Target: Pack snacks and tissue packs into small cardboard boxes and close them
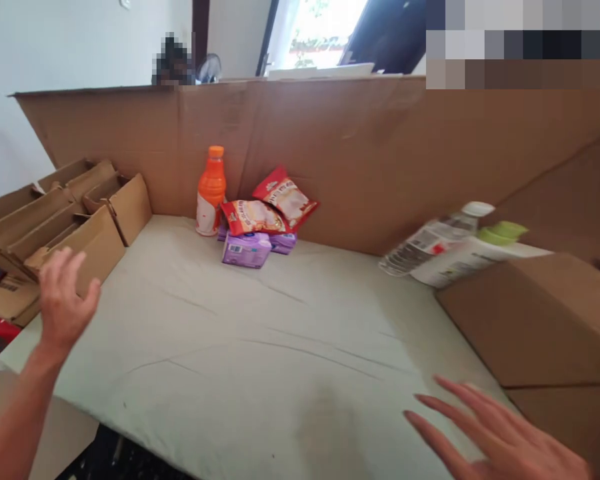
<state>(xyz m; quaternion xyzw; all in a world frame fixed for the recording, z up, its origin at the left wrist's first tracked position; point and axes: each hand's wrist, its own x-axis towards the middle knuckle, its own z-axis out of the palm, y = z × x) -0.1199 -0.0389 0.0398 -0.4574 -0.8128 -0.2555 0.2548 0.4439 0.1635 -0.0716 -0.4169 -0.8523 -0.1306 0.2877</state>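
Note:
My left hand (65, 297) is raised with its fingers apart, holding nothing, in front of the open cardboard boxes (87, 240) at the left. Whether it touches them I cannot tell. At the lower right, my right hand (495, 430) has its fingers spread over the pale cloth-covered table (260, 393), with nothing in its grasp. Toward the back stands an orange drink bottle (211, 193). Beside it, red snack packets (260, 217) rest on purple packs (246, 251). A clear plastic bottle (430, 243) and a white bottle with a green cap (460, 263) lean at the right.
A tall cardboard wall (340, 153) runs along the back of the table. On the right, a large cardboard box (540, 320) borders the surface. Something red (5, 329) shows below the boxes at the left edge. A person's head (173, 61) and a fan (210, 68) appear beyond the wall.

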